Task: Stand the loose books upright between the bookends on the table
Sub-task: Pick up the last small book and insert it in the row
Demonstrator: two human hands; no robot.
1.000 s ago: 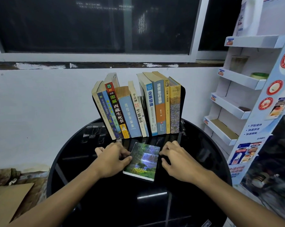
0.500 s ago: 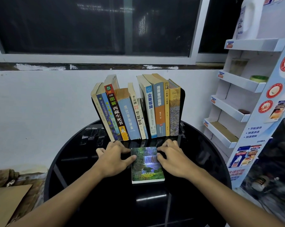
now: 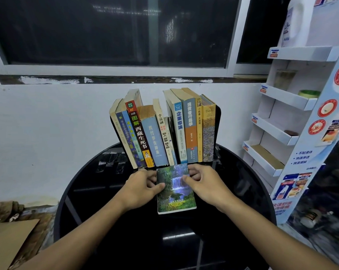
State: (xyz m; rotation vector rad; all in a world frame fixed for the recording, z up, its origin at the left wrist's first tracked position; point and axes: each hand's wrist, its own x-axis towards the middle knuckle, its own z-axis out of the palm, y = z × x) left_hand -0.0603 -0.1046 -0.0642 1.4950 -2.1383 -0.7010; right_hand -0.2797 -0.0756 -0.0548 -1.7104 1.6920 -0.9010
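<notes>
A loose book with a waterfall cover (image 3: 176,193) lies face up on the round black table (image 3: 98,193), its far end raised toward the row. My left hand (image 3: 143,187) grips its left edge, thumb on the cover. My right hand (image 3: 205,182) grips its right edge the same way. Several books (image 3: 164,131) stand upright behind it between black bookends; the right bookend (image 3: 217,121) shows, and the left one is mostly hidden. The left books lean left, and a narrow gap shows near the middle of the row.
A white cardboard display rack (image 3: 281,106) with tiered shelves stands close at the table's right. The white wall and a dark window are right behind the books. Brown cardboard (image 3: 7,242) lies on the floor at the lower left.
The waterfall book has turned from slanted to straight and slid toward the row. Both hands moved from resting beside it to gripping its side edges, and its far end has lifted.
</notes>
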